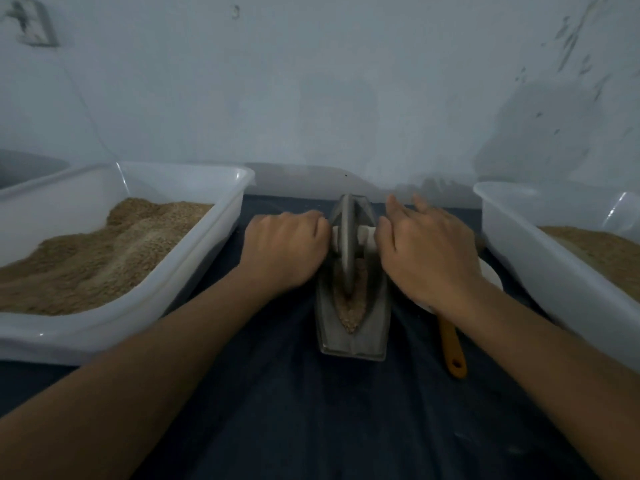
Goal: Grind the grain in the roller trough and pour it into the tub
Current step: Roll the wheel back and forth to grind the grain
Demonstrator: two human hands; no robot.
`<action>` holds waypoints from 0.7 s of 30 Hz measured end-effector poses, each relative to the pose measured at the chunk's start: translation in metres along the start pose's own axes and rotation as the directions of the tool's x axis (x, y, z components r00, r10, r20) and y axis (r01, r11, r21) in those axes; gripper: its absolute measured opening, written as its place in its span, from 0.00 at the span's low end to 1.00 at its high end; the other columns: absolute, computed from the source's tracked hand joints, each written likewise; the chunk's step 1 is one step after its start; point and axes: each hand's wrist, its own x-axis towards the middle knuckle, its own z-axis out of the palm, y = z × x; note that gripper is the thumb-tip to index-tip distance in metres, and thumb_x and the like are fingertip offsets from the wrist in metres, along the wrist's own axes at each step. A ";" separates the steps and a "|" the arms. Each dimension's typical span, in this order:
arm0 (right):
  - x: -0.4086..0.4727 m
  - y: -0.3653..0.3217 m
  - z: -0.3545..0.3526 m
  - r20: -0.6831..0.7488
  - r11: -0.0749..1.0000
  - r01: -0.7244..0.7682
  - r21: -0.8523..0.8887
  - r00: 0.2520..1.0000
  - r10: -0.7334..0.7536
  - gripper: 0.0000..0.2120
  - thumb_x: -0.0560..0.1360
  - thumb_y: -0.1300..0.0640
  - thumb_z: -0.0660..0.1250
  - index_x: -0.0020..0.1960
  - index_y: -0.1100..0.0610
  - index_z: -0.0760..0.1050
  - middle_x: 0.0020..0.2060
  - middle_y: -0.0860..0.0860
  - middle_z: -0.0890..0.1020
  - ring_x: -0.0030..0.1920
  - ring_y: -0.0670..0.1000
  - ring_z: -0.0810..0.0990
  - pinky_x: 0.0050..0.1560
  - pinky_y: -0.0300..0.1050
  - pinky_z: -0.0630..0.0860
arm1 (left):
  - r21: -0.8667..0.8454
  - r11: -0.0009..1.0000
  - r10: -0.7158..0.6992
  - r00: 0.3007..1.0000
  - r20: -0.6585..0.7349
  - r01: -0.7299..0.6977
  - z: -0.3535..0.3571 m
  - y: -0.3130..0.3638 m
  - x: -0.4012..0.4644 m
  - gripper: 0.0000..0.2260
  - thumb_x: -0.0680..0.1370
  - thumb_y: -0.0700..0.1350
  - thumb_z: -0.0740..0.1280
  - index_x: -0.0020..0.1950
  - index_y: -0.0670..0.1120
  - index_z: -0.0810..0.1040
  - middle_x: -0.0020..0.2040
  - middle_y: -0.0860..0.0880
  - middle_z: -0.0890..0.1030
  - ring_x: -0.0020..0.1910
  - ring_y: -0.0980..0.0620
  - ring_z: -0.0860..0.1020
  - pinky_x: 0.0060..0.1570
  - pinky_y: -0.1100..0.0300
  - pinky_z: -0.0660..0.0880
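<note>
Grinding step in hand. My left hand (285,252) is curled round the left end of the pale axle handle (367,237) of the grey metal roller wheel (347,244). My right hand (427,249) lies on the right end with its fingers nearly straight, pressing on the handle, not wrapped round it. The wheel stands upright in the groove of the grey boat-shaped metal trough (353,337), which sits on the dark blue cloth (311,410) between the tubs.

The tan grain (350,315) lies in the groove, showing mostly on the near side of the wheel; it looks coarse, so I judge grinding is not finished.

To do it well: press evenly on both ends so the wheel does not tip, roll the full length of the groove so the near grain gets run over, and keep the trough from sliding on the cloth. My right hand's flat hold could slip; curling the fingers round would be safer.

Count:
- Trough: one. Wheel: one.
- White plastic tubs: two. The left tub (194,271) is heaped with tan grain; the right tub (519,258) holds a lower layer. I cannot tell which is ground.
- One orange handle (452,348) beside the trough, its head hidden under my right wrist.
</note>
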 end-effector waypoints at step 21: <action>-0.035 0.014 0.003 -0.062 0.994 0.052 0.095 0.997 -0.046 0.32 0.84 0.44 0.41 0.77 0.58 0.68 0.74 0.52 0.73 0.77 0.52 0.65 0.75 0.52 0.62 | -0.224 0.971 -0.098 0.994 -0.040 0.087 -0.021 0.009 -0.025 0.26 0.82 0.54 0.44 0.64 0.51 0.80 0.58 0.50 0.85 0.60 0.48 0.81 0.72 0.40 0.62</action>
